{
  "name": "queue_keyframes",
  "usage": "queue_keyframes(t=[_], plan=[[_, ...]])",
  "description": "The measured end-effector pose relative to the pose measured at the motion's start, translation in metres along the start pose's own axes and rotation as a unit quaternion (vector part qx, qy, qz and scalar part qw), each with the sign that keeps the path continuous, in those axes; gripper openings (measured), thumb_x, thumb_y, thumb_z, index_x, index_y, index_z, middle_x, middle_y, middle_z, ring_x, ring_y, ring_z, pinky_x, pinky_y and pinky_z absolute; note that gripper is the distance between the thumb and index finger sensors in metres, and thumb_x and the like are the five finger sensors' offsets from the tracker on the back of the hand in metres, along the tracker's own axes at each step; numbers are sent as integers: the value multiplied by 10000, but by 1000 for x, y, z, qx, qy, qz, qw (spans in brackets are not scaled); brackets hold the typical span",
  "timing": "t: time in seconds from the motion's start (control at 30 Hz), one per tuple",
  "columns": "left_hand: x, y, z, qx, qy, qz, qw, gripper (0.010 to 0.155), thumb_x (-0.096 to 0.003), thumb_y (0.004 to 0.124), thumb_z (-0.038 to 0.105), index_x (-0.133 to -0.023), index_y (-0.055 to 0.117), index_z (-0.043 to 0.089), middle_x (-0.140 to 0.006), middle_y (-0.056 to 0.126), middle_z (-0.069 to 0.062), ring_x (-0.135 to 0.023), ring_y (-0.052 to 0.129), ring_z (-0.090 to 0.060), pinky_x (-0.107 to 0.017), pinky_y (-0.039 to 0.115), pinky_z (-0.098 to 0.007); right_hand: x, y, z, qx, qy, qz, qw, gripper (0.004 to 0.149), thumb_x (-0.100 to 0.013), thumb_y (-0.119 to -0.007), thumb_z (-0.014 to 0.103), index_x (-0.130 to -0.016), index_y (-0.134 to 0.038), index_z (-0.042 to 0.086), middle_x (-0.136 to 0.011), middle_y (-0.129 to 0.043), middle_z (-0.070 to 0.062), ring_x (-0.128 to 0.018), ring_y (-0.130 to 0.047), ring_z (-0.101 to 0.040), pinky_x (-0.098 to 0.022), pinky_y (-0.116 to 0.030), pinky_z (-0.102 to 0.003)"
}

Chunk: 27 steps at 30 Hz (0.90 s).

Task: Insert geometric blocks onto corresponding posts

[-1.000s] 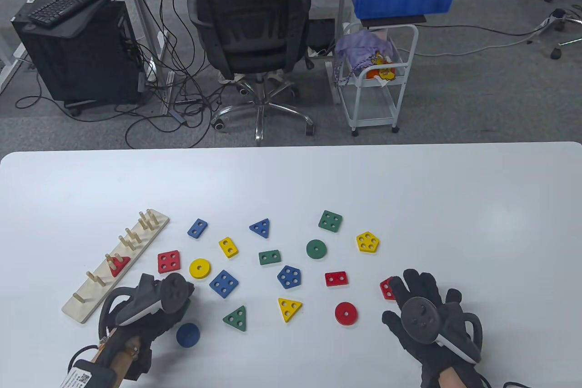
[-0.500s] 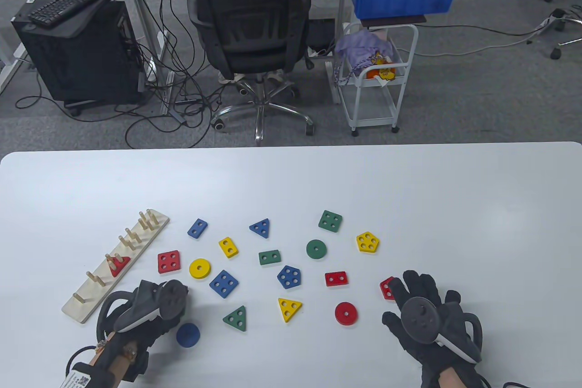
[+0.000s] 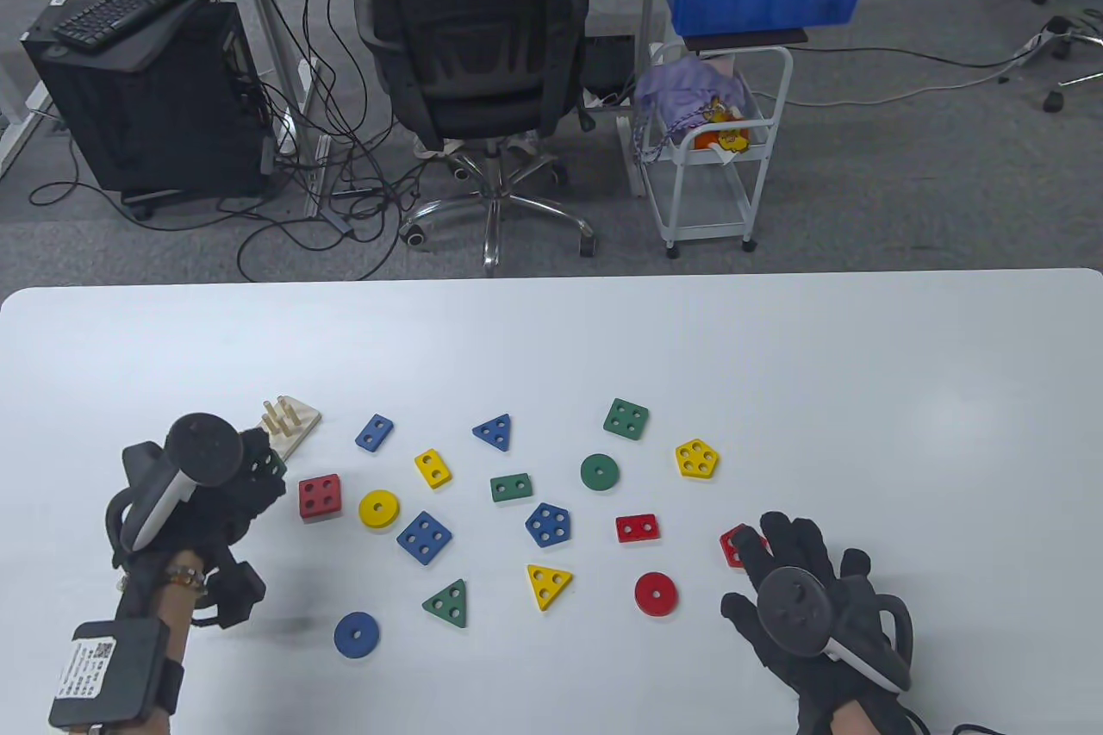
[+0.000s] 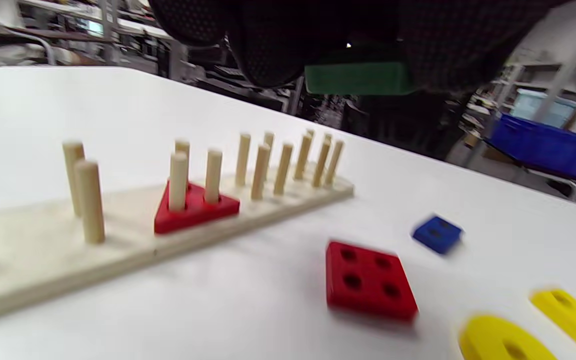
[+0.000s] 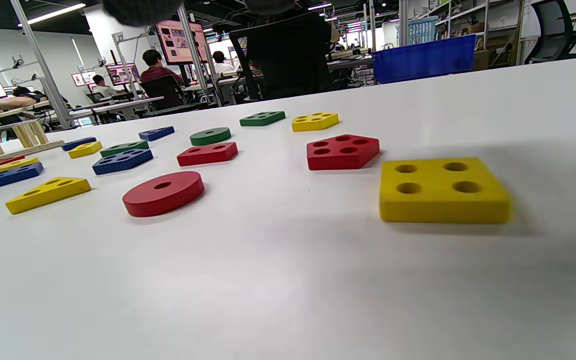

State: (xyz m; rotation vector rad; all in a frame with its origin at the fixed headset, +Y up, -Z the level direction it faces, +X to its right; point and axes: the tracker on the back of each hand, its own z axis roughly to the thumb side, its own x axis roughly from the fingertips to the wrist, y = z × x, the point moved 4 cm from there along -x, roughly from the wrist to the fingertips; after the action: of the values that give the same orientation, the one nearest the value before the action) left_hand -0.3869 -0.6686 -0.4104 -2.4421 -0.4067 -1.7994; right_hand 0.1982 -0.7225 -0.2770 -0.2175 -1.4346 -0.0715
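Left hand (image 3: 233,481) hung above the pale wooden peg board (image 4: 158,235), covering most of it in the table view; its fingers (image 4: 268,45) gripped a green block (image 4: 355,77), shape hidden; red wooden triangle (image 4: 195,207) sat on pegs below; right hand (image 3: 801,588) lay spread, covering a yellow four-hole square (image 5: 443,190).

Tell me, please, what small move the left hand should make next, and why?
Probably lower the left hand toward the peg board: it holds a green block above the posts, not yet on any. Its shape is hidden, so I cannot name the posts.
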Motion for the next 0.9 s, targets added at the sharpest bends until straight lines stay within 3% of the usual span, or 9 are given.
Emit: queue_keyframes(t=[0.2, 0.5, 0.9], plan=[[-32, -9, 5, 24, -57, 43, 997, 681, -448, 860, 482, -1051, 566, 362, -1148, 644, 50, -1021, 749, -193, -790, 610, -507, 0, 0, -1, -1, -3, 6, 1000, 683, -515, -575, 538, -1074, -377, 200, -1136, -299, -209, -1036, -318, -505, -623, -279, -814], [-69, 22, 14, -41, -104, 52, 992, 681, -452, 845, 489, -1052, 539, 389, -1156, 628, 88, -1043, 732, -171, -809, 590, -510, -1, 0, -1, -3, -3, 9, 1000, 682, -516, -575, 537, -1074, -377, 200, -1136, -298, -208, -1037, -317, -503, -623, -277, -815], [-88, 49, 18, -84, -116, 41, 989, 671, -459, 824, 501, -1053, 519, 426, -1173, 593, 129, -1088, 667, -153, -830, 539, -526, -2, -4, -3, -4, -5, 25, 1000, 679, -517, -575, 537, -1074, -381, 200, -1137, -298, -208, -1036, -321, -506, -622, -278, -815]])
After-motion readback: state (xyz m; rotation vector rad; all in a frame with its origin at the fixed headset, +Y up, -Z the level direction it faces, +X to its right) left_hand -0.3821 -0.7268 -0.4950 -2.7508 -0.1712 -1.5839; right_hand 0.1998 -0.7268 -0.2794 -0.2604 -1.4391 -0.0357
